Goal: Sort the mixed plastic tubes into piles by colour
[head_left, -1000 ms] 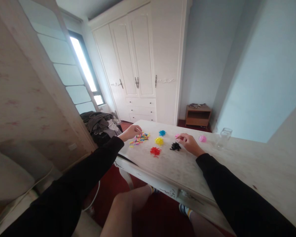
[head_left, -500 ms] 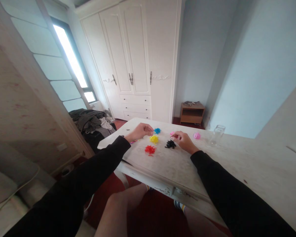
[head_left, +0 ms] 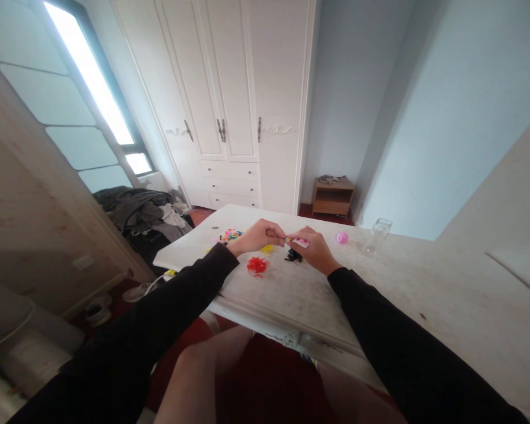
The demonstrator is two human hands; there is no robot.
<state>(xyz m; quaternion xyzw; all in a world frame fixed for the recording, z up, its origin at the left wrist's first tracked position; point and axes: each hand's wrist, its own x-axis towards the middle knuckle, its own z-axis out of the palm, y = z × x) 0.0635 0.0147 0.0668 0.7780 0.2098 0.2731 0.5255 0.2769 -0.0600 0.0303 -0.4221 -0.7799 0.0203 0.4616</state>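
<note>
My left hand (head_left: pixel 261 235) and my right hand (head_left: pixel 312 248) meet fingertip to fingertip above the table (head_left: pixel 291 300). Both are closed in a pinch. A tiny yellowish bit shows between the fingertips, too small to name. Under my left hand lies a yellow pile (head_left: pixel 267 249) of small pieces, partly hidden. A black pile (head_left: pixel 294 255) sits just below my right fingers, and a red pile (head_left: pixel 257 266) is nearer the front edge. Left of my left hand is a heap of mixed coloured pieces (head_left: pixel 232 235). Some pink shows behind my right fingers.
A clear glass jar (head_left: pixel 378 235) and a pink ball-like thing (head_left: pixel 342 237) stand to the right on the table. Beyond are a white wardrobe (head_left: pixel 234 88) and a small brown cabinet (head_left: pixel 333 197). Dark clothes (head_left: pixel 143 209) are piled at the left.
My left hand has moved right and my right hand slightly left, so they now meet. The view has turned somewhat right. The blue pile is hidden now; the mixed heap shows more.
</note>
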